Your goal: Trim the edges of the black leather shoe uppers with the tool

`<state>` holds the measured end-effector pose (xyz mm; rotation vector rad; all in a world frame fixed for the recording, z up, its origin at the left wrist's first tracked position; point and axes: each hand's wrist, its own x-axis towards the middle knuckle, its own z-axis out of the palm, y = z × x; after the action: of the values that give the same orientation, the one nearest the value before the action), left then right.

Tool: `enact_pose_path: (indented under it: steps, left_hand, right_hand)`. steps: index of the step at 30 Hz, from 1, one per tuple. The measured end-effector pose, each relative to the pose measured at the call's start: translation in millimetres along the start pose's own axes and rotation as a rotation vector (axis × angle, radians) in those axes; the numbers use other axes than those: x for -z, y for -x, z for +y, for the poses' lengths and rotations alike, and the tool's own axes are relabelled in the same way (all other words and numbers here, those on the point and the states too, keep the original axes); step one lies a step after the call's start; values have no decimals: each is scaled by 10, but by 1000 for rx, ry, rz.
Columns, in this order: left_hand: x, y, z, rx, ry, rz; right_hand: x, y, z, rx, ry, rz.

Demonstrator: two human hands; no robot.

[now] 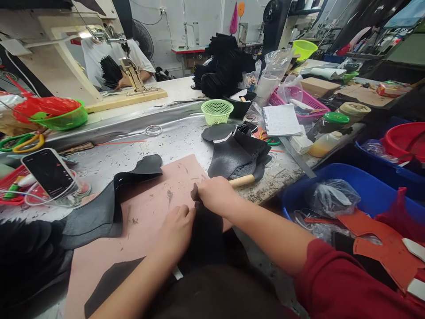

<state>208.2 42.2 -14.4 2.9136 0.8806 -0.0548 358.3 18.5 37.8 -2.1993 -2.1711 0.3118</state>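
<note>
Head view, bench stock as it lies.

**Hands:** two, both yours.
- Your right hand (214, 192) is closed round one wooden-handled tool (244, 180). The handle points right and the working end is hidden under the fist.
- Your left hand (177, 230) lies with its fingers curled down on one black leather piece (206, 235). You cannot tell from here whether it pinches the edge or only presses.

**Work piece:** the black leather piece sits at the near edge of one pink cutting mat (149, 208), between your two hands.

**Other leather:**
- One larger black leather panel (109, 208) lies across the mat's left side, partly off it.
- One stack of black cut pieces (237, 155), perhaps four or five, lies just beyond your right hand on the metal bench (159, 146).

**Left of bench:**
- One phone (49, 173), propped up.
- Two scissor loops (23, 142), one green and one yellow.

**Further back:**
- One green mesh basket (217, 110).
- One notebook (280, 119).

**Right of bench:**
- Two blue bins (372, 186).
- One red basin (405, 141), in the farther bin.
</note>
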Motion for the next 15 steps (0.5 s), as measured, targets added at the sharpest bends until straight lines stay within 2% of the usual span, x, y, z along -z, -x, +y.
enact_pose_path:
  steps: [3,5,8,12,15]
  left_hand:
    - [-14,-2,-51,60,130,18]
    - [-16,-2,-84,101,200,14]
    - [-16,11,-131,80,227,2]
    - [-24,38,-185,52,270,30]
    - [-26,63,-211,44,292,28]
  right_hand:
    - [-8,-4,34,-39,-15,45]
    - [-28,-5,55,-46,-10,14]
    - [-57,-3,66,-77,12,-51]
    - [-89,31,29,-44,14,-15]
    - [-108,72,-8,-33,24,-61]
